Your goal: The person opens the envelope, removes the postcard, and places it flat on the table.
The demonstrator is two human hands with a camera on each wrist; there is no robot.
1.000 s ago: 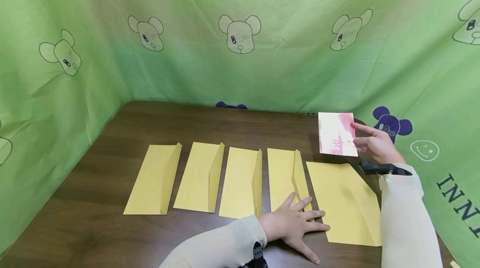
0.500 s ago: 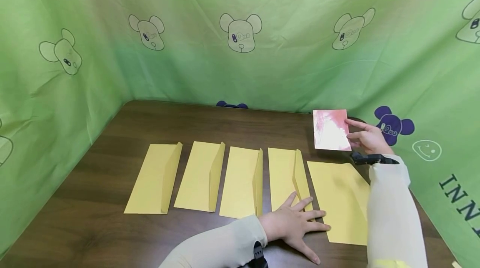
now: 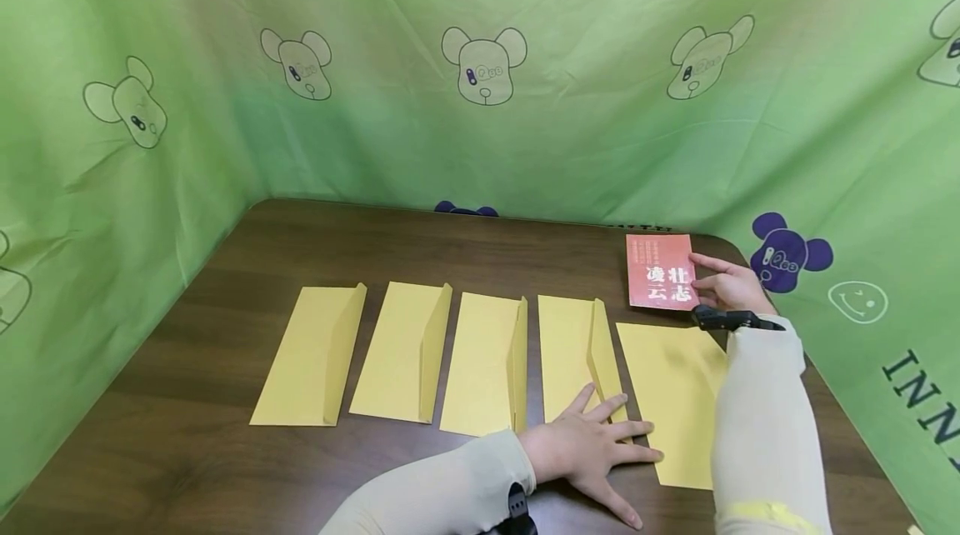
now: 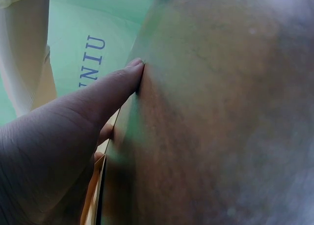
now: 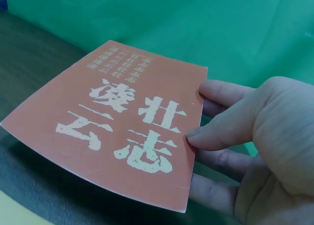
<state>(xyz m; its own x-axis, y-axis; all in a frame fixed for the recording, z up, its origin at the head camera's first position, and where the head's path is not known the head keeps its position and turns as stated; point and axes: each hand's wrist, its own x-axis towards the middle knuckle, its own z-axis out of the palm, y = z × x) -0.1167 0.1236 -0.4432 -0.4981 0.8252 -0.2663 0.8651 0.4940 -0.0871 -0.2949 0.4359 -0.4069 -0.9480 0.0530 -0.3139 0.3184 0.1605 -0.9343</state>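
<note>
At the back right of the table, my right hand pinches a red card by its right edge. Large pale characters and smaller lines of writing cover its upper face. In the right wrist view the thumb lies on top of the card, other fingers are beneath, and the card tilts above the table. My left hand rests palm down with fingers spread. Its fingertips touch a yellow envelope with a folded flap and the near left edge of a wider yellow envelope, partly hidden by the right sleeve.
More yellow envelopes lie in a row to the left, among them a far-left envelope, a second envelope and a middle envelope. The dark wooden table ends at a green printed curtain behind and on both sides.
My right hand has moved left, and the card with it, now lower over the table. The glare on its face has gone, so the characters show. The left hand stays put.
</note>
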